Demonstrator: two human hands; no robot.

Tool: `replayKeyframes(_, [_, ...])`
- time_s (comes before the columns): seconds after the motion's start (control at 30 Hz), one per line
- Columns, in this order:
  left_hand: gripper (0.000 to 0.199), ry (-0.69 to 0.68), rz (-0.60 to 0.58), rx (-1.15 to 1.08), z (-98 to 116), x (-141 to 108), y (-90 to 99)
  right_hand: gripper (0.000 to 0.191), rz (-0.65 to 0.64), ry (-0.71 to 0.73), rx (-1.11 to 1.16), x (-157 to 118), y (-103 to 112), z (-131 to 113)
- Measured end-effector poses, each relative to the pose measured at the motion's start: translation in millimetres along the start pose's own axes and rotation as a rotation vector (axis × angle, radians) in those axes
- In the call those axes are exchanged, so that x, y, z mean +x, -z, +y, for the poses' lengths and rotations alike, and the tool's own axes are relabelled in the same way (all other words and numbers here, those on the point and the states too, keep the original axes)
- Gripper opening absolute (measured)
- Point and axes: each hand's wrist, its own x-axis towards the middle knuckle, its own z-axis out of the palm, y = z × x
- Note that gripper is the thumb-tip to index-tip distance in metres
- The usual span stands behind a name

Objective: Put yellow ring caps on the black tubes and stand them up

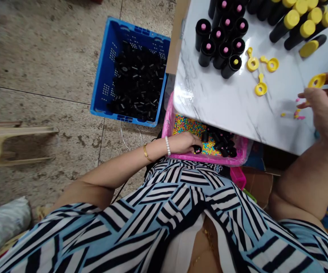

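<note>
My left hand (183,143) is down in a pink basin (166,127) of small coloured beads (188,124), its fingers closed on a small black cup (197,149) that has some pink bits in its mouth. Other black cups (223,146) lie on the beads to its right. Above the table's right side, my right hand (327,104) pinches a yellow ring-shaped cap (317,80). Beneath that hand, several pink and yellow bits (298,113) lie on the tabletop. Three more yellow ring caps (261,89) with tabs rest further left.
Black tubes (206,53) with pink or yellow tips stand upright on the white marbled table (217,98). Several black tubes with yellow caps (307,29) are grouped at the back right. On the floor sits a blue crate (100,91) of black parts (141,83); a pale stool (7,142) is at left.
</note>
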Motion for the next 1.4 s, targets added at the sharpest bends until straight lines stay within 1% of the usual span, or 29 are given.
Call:
replayKeyframes(0.07, [0.037,0.079,0.054,-0.128,5.9,-4.4,4.5,0.04,0.004,-0.004,0.24,-4.2,-1.8,1.0])
replayKeyframes(0.13, [0.04,0.147,0.129,-0.263,21.0,-7.4,11.3,0.032,-0.01,-0.056,0.419,-7.0,-7.8,3.6])
replayKeyframes(0.17, [0.04,0.155,0.185,-0.319,32.0,-8.6,16.4,0.027,-0.012,-0.097,0.492,-7.9,-11.7,4.5])
replayKeyframes(0.23, [0.037,0.102,0.331,-0.371,58.4,-9.5,30.5,0.016,-0.037,-0.159,0.625,-8.7,-20.1,3.4])
replayKeyframes(0.3, [0.033,-0.012,0.491,-0.317,83.9,-6.8,49.1,0.009,-0.087,-0.222,0.718,-9.5,-28.2,-3.4])
replayKeyframes(0.37, [0.028,-0.088,0.661,-0.184,99.7,1.3,69.1,0.007,-0.148,-0.288,0.789,-11.3,-35.8,-15.6])
replayKeyframes(0.43, [0.023,-0.077,0.819,0.002,101.5,14.4,86.1,0.006,-0.238,-0.326,0.846,-14.6,-43.2,-30.5])
replayKeyframes(0.47, [0.021,-0.048,0.879,0.099,97.7,21.9,92.3,0.007,-0.301,-0.339,0.859,-16.6,-47.0,-37.9])
replayKeyframes(0.5, [0.021,-0.012,0.915,0.184,92.1,29.2,96.8,0.009,-0.376,-0.352,0.861,-18.6,-50.8,-44.5])
replayKeyframes(0.57, [0.023,0.05,0.919,0.302,79.5,41.0,100.4,0.015,-0.533,-0.388,0.849,-21.9,-58.6,-54.9])
replayKeyframes(0.63, [0.025,0.076,0.889,0.359,71.0,46.8,99.1,0.021,-0.638,-0.413,0.844,-23.7,-65.9,-61.1])
replayKeyframes(0.7, [0.027,0.081,0.874,0.377,68.6,46.8,96.4,0.029,-0.683,-0.416,0.862,-24.7,-71.9,-64.2])
replayKeyframes(0.8, [0.028,0.07,0.876,0.376,70.9,42.4,94.9,0.043,-0.711,-0.393,0.918,-27.3,-77.4,-67.8])
replayKeyframes(0.83, [0.029,0.065,0.87,0.373,71.7,41.2,95.3,0.042,-0.717,-0.387,0.926,-28.9,-78.5,-69.7])
replayKeyframes(0.87, [0.028,0.061,0.863,0.371,72.2,40.3,95.8,0.037,-0.719,-0.381,0.923,-30.8,-79.5,-72.0])
replayKeyframes(0.93, [0.028,0.06,0.851,0.37,72.5,39.6,96.9,0.023,-0.699,-0.366,0.883,-35.4,-81.6,-78.1])
replayKeyframes(1.0, [0.027,0.07,0.853,0.375,72.4,39.6,97.3,0.015,-0.65,-0.336,0.836,-39.6,-84.0,-84.8])
replayKeyframes(1.13, [0.027,0.09,0.85,0.402,72.9,40.0,96.3,0.011,-0.472,-0.266,0.791,-42.1,-88.6,-92.9])
replayKeyframes(1.2, [0.03,0.102,0.843,0.416,73.8,40.2,96.2,0.01,-0.412,-0.247,0.755,-41.6,-89.9,-93.0])
replayKeyframes(1.33, [0.028,0.114,0.831,0.428,78.1,38.8,97.6,0.01,-0.417,-0.23,0.703,-43.9,-91.5,-91.7])
replayKeyframes(1.4, [0.027,0.116,0.823,0.424,82.4,36.2,98.5,0.01,-0.398,-0.219,0.686,-46.5,-92.3,-92.5])
